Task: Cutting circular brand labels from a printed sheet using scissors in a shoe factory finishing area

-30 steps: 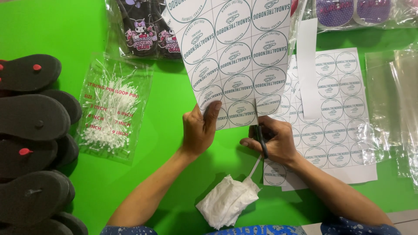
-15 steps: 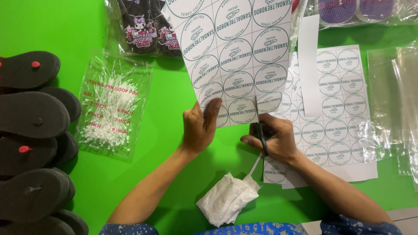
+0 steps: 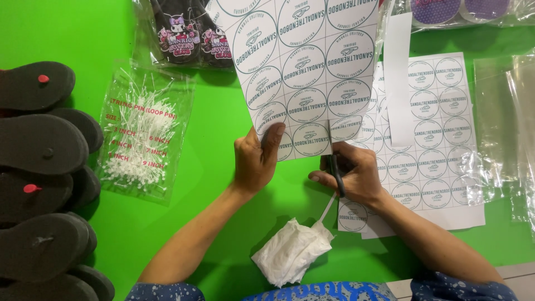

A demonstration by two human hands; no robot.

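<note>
Since one second ago, little has been changed: the scissors (image 3: 336, 171) have been moved slightly further up into the lower edge of the sheet (image 3: 304, 72), and both hands are kept in nearly the same place.

The sheet, white with round printed labels, is held upright above the green tabletop (image 3: 212, 184). Its lower left corner is pinched in the grip of the left hand (image 3: 255, 161), thumb in front. The scissors are held by the right hand (image 3: 356, 175), whose fingers are closed around the handles; whether the blades are open cannot be told.

More label sheets (image 3: 434, 139) are laid flat under and to the right of the right hand. A crumpled white bag (image 3: 291, 251) is seen near the body. A clear bag of white loop pins (image 3: 144, 134) is placed to the left, and black sandals (image 3: 42, 167) are stacked at the left edge.
</note>
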